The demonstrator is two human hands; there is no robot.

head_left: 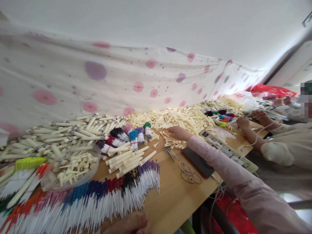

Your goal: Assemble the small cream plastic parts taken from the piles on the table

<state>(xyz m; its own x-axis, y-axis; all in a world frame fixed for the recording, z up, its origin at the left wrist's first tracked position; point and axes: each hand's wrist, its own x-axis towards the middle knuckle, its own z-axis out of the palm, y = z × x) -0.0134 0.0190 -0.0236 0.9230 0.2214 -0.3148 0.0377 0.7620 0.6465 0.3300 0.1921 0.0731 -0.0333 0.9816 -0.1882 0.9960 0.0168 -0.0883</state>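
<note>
My right hand [180,133] reaches across the wooden table with its fingers stretched out, over small cream cone-shaped plastic pieces [174,143] beside a heap of cream plastic tubes [170,118]. I see nothing held in it. At the bottom edge my left hand [129,223] is partly cut off; its fingers look curled, and what they hold, if anything, is hidden. Just above it spreads a row of pen refills [97,198] with white stems and coloured ends. Several cream pen barrels [129,161] with slots lie between the hands.
A clear round tub [95,165] holds cream cone pieces. Banded refill bundles [133,139] stand behind the barrels. Tweezers [169,154], rubber bands [188,172], a dark phone-like slab [197,162] and a power strip [226,151] lie rightward. A co-worker's hands [243,125] work at the far right.
</note>
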